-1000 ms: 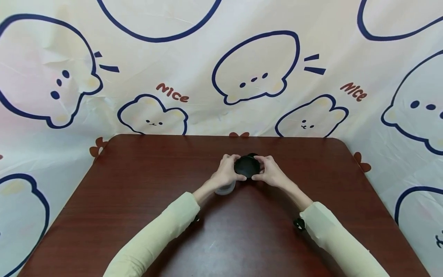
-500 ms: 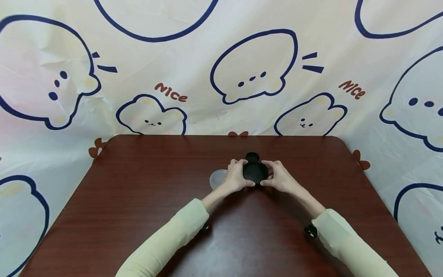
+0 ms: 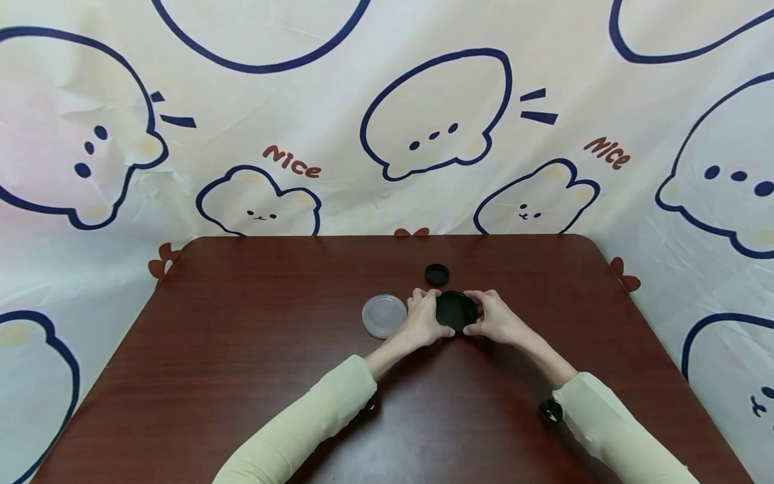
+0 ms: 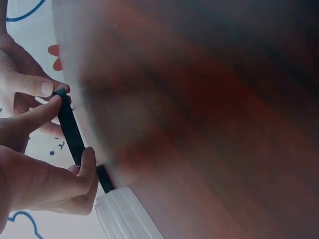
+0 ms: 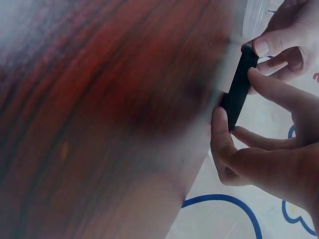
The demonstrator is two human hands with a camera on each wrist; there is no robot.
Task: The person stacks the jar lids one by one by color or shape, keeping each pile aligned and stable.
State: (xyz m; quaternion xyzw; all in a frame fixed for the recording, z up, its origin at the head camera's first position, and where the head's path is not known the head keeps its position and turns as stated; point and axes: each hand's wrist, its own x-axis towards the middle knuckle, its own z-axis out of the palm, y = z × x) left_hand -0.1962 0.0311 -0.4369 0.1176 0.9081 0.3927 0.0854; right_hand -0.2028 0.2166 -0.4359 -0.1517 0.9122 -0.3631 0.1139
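Both hands hold a wide, shallow black round lid (image 3: 456, 311) by its edges in the head view. My left hand (image 3: 423, 318) pinches its left side between thumb and fingers. On the opposite side, my right hand (image 3: 494, 317) pinches the rim the same way. In the wrist views the black lid (image 4: 71, 127) shows edge-on, seemingly a little off the tabletop. Left of the left hand stands a clear plastic tub (image 3: 383, 316), round with ribbed sides. A smaller black round piece (image 3: 437, 274) lies behind the lid.
The brown wooden table (image 3: 254, 376) spreads around the hands, with rounded far corners. Behind and beside it hangs a pale cloth (image 3: 338, 121) printed with cartoon outlines.
Both hands have carried the black lid right and toward the person. The small black piece and the clear tub, earlier partly covered, now show fully or nearly so.
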